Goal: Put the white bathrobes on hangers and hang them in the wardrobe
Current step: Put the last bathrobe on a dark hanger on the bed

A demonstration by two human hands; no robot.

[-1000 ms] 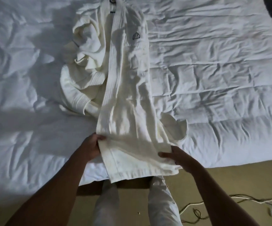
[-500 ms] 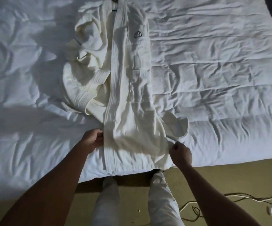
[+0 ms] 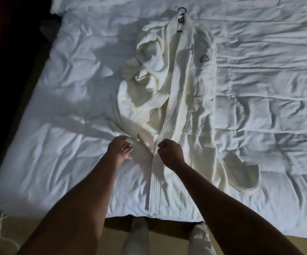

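Bathrobe (image 3: 184, 100) is laid lengthwise on the bed (image 3: 268, 89), a dark hanger (image 3: 181, 14) hook showing at its collar. Since a moment ago the hem has been released and both hands moved up: the right hand (image 3: 171, 153) is curled at the front band — whether fabric is pinched cannot be told — the left hand (image 3: 119, 148) rests loosely beside it. Straightening appears under way; hanging remains.

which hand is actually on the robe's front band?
The right hand, fingers curled at the ribbed front band of the bathrobe. The left hand rests beside the robe on the duvet.
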